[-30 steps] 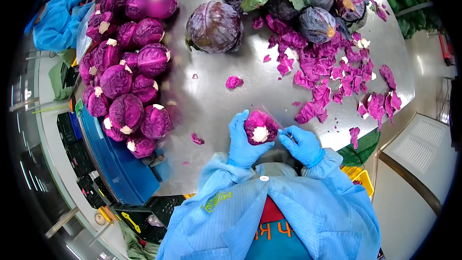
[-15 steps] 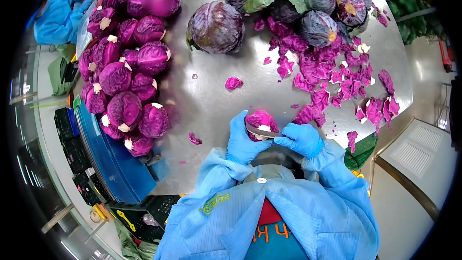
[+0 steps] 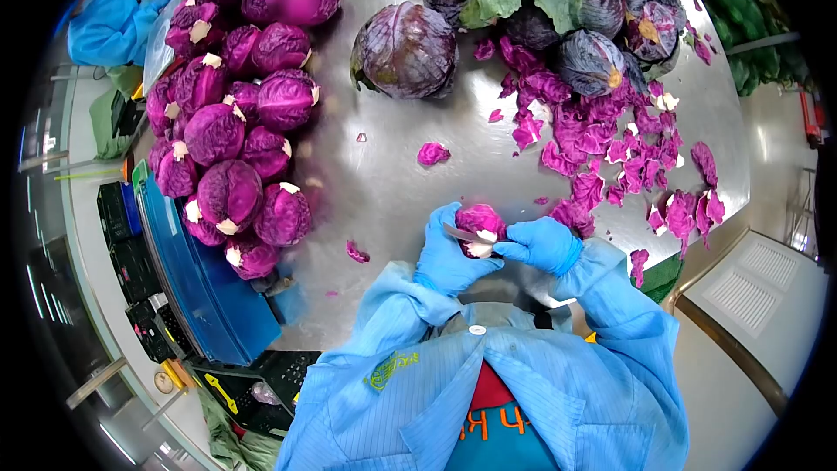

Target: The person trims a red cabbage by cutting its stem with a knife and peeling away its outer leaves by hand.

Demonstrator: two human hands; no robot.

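My left hand point(image 3: 447, 255), in a blue glove, is wrapped around a small peeled red cabbage point(image 3: 481, 217) near the table's front edge. A pale cut stem shows on the side facing me. My gloved right hand point(image 3: 544, 246) grips a knife, its handle hidden in the fingers. The knife blade point(image 3: 466, 234) lies across the cabbage beside the white stem, its tip near my left thumb. How deep the blade sits in the cabbage I cannot tell.
Peeled red cabbages point(image 3: 228, 195) are piled at the left. Unpeeled dark cabbages point(image 3: 406, 51) with green outer leaves stand at the back. Torn purple leaves point(image 3: 602, 139) are strewn over the right of the metal table point(image 3: 384, 187). A blue bin point(image 3: 205, 283) stands by its left edge.
My right hand has come closer to my left, and less of the blade shows beyond its fingers. The cabbage has turned slightly in my left hand. The whole view has shifted a little.
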